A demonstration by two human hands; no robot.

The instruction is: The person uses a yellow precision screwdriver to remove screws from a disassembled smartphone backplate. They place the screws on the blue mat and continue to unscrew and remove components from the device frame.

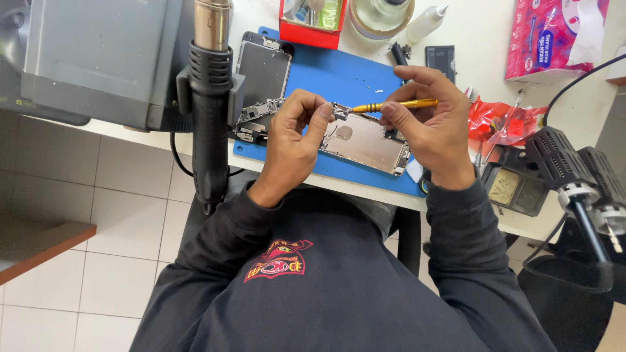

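Note:
An opened silver phone housing (365, 145) lies on a blue work mat (339, 72). My left hand (295, 140) pinches a small metal part (340, 112) at the housing's upper left corner. My right hand (433, 120) holds a yellow-handled screwdriver (398, 104), its tip pointing left at that small part. A detached phone screen (262, 68) and a circuit board (257, 117) rest on the mat to the left of my left hand.
A black hot-air gun (210, 111) hangs in a holder at the table's left edge beside a grey box (98, 58). A red tray (312, 23), squeeze bottle (427, 23), tissue pack (551, 39), red wrapper (502, 117) and soldering sponge holder (512, 189) stand around.

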